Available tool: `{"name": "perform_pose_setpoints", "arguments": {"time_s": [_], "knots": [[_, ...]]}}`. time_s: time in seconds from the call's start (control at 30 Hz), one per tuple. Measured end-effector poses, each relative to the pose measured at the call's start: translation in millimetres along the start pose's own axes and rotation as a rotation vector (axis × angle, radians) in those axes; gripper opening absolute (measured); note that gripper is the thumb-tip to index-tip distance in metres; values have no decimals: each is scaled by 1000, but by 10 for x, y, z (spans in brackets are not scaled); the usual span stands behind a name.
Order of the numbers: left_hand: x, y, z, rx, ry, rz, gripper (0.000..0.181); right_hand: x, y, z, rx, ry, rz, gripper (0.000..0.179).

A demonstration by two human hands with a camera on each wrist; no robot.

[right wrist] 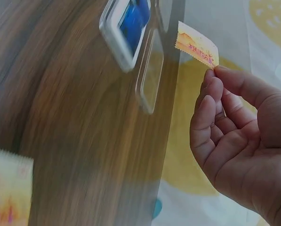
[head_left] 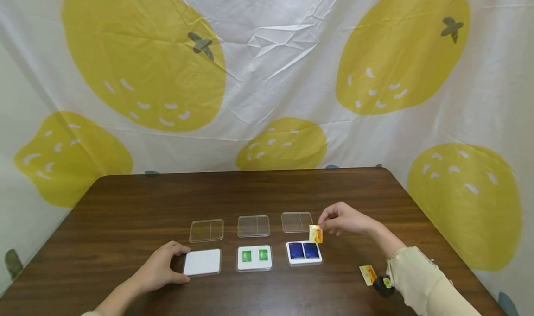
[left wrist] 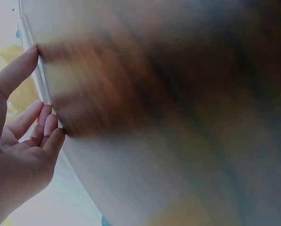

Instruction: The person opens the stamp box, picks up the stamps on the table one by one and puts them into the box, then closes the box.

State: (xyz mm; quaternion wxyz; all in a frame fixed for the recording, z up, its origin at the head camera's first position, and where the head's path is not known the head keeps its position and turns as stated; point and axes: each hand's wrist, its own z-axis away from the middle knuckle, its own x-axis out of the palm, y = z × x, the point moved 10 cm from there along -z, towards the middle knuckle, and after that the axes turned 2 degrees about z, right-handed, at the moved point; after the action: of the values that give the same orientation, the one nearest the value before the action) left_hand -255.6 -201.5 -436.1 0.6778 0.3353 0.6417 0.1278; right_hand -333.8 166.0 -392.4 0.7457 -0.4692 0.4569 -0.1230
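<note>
Between thumb and fingertips, my right hand point(head_left: 340, 218) pinches a small orange stamp point(head_left: 315, 234) with toothed edges. It hangs just above the back right corner of a clear case point(head_left: 304, 262) with two dark blue stamps point(head_left: 310, 250) side by side on white. My left hand point(head_left: 160, 268) holds the left end of a flat case with a plain white face point(head_left: 202, 262), thumb at the near corner and fingers at the far one. In the left wrist view, fingertips point(left wrist: 59, 134) meet the case's thin edge. Between these cases lies one with two green stamps point(head_left: 263, 255).
Three clear lids lie in a row behind the cases: left lid point(head_left: 206, 230), middle lid point(head_left: 253, 226) and right lid point(head_left: 296, 222). Another orange stamp point(head_left: 368, 275) lies on the brown table point(head_left: 267, 195), beside a dark object point(head_left: 383, 286) at my right sleeve. A lemon-print curtain point(head_left: 288, 75) hangs behind.
</note>
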Motion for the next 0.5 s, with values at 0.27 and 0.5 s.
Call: {"name": "perform_pose_setpoints", "arguments": {"time_s": [0.27, 0.5], "knots": [[-3, 0, -12, 2, 7, -5, 60, 308, -234, -252, -34, -38, -51, 13], [-1, -22, -13, -17, 13, 4, 60, 637, -441, -482, -59, -78, -77, 11]]}}
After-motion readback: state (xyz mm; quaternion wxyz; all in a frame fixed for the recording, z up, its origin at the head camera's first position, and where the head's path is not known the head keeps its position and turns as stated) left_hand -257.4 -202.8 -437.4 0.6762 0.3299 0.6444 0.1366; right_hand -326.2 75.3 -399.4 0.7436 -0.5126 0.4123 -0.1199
